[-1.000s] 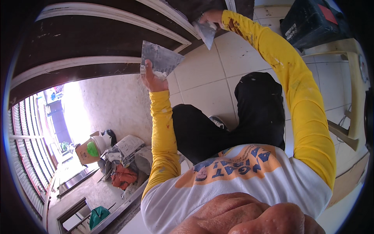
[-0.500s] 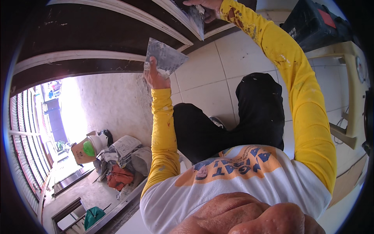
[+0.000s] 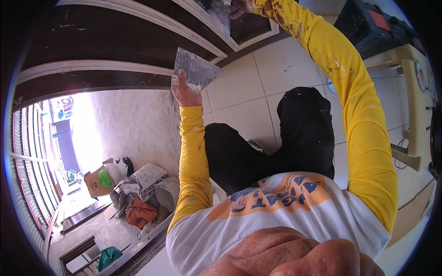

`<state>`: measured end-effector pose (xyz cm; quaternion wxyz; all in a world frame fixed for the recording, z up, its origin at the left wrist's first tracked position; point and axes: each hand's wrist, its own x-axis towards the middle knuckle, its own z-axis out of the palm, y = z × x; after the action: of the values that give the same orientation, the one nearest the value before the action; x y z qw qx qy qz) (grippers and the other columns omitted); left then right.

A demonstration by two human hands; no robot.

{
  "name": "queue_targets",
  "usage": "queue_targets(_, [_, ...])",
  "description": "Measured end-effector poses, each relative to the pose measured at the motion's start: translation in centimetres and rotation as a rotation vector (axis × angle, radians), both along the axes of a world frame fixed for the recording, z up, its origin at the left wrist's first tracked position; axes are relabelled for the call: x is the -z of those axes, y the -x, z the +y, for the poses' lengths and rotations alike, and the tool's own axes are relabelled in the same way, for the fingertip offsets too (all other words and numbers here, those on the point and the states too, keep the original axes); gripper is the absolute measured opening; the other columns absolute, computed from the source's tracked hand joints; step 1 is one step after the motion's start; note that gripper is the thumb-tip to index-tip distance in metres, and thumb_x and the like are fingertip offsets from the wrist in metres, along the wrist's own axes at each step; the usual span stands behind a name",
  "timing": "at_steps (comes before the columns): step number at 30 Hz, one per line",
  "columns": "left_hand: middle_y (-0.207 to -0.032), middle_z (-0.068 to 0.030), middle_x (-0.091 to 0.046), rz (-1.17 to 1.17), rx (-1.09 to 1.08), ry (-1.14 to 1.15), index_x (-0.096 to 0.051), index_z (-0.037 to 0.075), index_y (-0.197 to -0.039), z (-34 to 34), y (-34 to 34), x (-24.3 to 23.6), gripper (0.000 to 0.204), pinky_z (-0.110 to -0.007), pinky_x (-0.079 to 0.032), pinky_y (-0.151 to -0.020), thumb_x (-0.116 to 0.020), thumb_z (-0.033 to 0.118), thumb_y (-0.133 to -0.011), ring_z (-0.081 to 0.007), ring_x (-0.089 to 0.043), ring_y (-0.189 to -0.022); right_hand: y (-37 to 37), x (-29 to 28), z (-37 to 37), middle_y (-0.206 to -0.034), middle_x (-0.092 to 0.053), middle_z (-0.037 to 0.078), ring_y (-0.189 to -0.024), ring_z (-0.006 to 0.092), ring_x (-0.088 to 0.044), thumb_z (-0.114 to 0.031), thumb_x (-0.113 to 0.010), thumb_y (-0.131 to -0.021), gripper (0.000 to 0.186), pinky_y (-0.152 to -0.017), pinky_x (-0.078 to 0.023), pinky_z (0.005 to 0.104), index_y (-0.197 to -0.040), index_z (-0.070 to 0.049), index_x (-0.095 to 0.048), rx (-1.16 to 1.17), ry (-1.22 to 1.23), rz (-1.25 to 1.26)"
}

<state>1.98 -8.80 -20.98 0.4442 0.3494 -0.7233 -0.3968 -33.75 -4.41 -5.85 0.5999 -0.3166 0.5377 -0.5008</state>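
My left hand (image 3: 185,95) is closed on a flat metal putty blade (image 3: 198,69), its thumb lying over the face. Whitish putty sticks to that blade near the thumb. At the top edge, my right hand (image 3: 239,8) grips a second smeared scraper blade (image 3: 221,14), and part of the hand is cut off by the frame. That scraper is at the dark brown panelled door (image 3: 124,39) with pale moulding strips (image 3: 99,66); whether it touches the surface I cannot tell. Both sleeves are yellow, and the right one is stained.
Pale floor tiles (image 3: 241,92) lie beneath my knees. At right, a black toolbox (image 3: 368,27) sits on a cream plastic stool (image 3: 407,69). Down at left are sacks (image 3: 147,177), an orange-red cloth (image 3: 141,212), a cardboard box (image 3: 97,183) and a green bag (image 3: 109,257).
My right hand and its scraper have shifted left and up along the door, uncovering a moulding corner. The left hand with its blade has barely moved.
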Motion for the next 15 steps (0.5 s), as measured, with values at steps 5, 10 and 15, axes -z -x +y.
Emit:
queue_targets(5, [-0.117,-0.0156,-0.063,0.281,-0.002,-0.374,-0.053,0.004,-0.127,1.8,2.3,-2.9,0.057,-0.041,-0.043,-0.093,-0.069,0.003,-0.073,-0.0335,-0.060,-0.107,0.3,-3.2,1.1,-0.073,-0.060,0.006,-0.065,0.0218,-0.057,-0.047,-0.071,-0.079,0.035,-0.072,-0.049,0.0467,-0.083,-0.013,-0.062,-0.008,0.042,-0.022])
queue_targets(10, [-0.119,-0.0127,-0.062,0.258,0.041,-0.352,-0.056,0.000,-0.123,2.0,1.2,-2.7,0.035,-0.037,-0.044,-0.097,-0.056,0.016,-0.092,-0.0262,-0.058,-0.113,2.0,-4.6,1.3,-0.082,-0.066,0.006,-0.072,0.0193,-0.064,-0.027,-0.069,-0.084,0.023,-0.077,-0.053,0.0396,-0.098,-0.010,-0.067,0.014,0.351,-0.133])
queue_targets(15, [-0.119,-0.0094,-0.063,0.639,0.238,-0.957,-0.059,0.004,-0.120,5.6,4.4,-8.3,0.034,-0.039,-0.047,-0.096,-0.056,0.023,-0.093,-0.0259,-0.060,-0.110,-0.2,-3.8,9.4,-0.097,-0.064,0.009,-0.086,0.0223,-0.063,-0.020,-0.059,-0.091,0.027,-0.082,-0.053,0.0385,-0.116,-0.011,-0.064,0.066,0.871,0.598])
